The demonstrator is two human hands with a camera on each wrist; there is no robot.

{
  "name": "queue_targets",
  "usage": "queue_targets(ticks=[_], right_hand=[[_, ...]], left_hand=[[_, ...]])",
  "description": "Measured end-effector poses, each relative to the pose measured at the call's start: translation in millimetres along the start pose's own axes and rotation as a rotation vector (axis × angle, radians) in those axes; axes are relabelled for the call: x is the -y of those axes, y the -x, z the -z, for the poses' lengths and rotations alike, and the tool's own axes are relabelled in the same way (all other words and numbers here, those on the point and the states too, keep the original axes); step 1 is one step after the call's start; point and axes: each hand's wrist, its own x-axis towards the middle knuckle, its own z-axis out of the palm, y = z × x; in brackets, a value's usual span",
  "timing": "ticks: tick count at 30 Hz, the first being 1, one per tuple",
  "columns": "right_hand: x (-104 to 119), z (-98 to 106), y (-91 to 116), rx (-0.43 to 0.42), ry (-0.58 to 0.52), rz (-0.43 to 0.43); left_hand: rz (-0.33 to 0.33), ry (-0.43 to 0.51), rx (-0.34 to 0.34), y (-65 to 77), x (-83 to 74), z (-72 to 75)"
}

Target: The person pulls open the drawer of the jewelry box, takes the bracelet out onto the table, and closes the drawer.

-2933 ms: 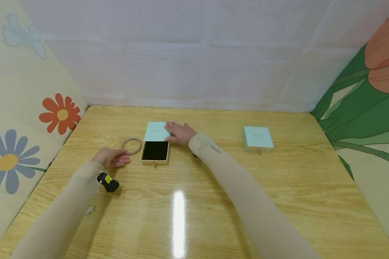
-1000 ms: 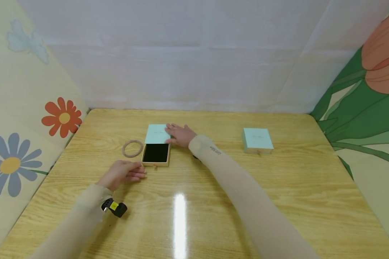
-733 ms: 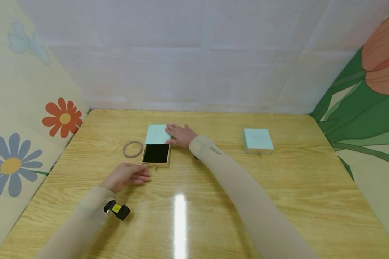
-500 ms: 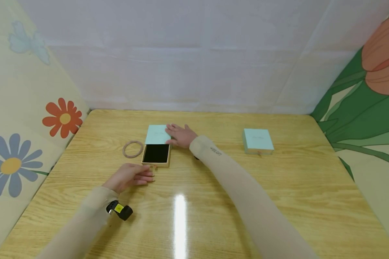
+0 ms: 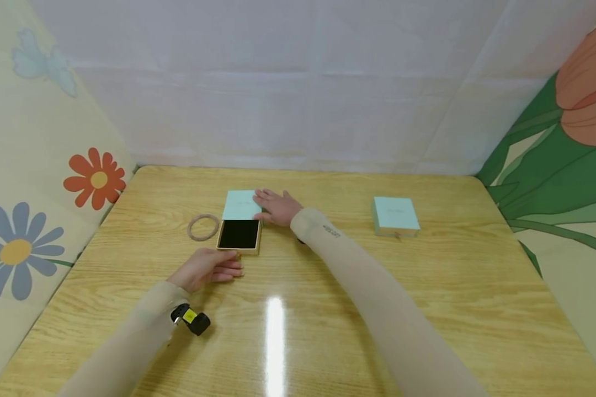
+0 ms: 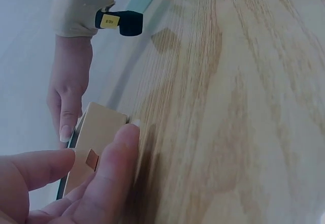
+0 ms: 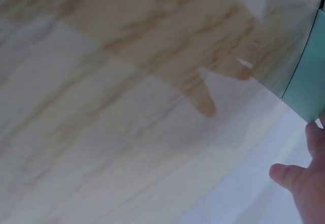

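Note:
A pale blue drawer box [image 5: 239, 204] sits left of centre on the table, its black-lined drawer [image 5: 238, 235] pulled out toward me. The right hand [image 5: 278, 208] rests spread-fingered against the right side and top of the box. At the drawer's front is the left hand [image 5: 207, 269], thumb and fingers apart and holding nothing. In the left wrist view the small pull tab [image 6: 92, 159] shows between that thumb and the fingers, with no clear grip on it. A thin pinkish-brown bangle [image 5: 202, 239] lies flat just left of the drawer.
A second pale blue box [image 5: 395, 213], closed, stands at the right on the wooden table [image 5: 457, 309]. White cloth [image 5: 298, 110] hangs behind the table, and flower-patterned panels [image 5: 25, 149] flank it. A wrist camera [image 5: 193, 321] sticks out below the left wrist.
The left hand has left the bangle, which stays on the table, and moved right and nearer to the drawer's front. The right hand and both boxes stay put.

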Motion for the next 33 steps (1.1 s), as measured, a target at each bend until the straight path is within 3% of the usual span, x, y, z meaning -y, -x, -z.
queue_targets(ticks=[16,33], right_hand=[[-2.0,-2.4,-4.8,0.001,-0.008,-0.01],[-2.0,-1.6,-4.3,0.021,-0.055,-0.002]], left_hand=[[0.006,0.072,-0.019,-6.0,1.7,-7.5],[-0.014,0.078,-0.036,-9.0,0.0,-9.7]])
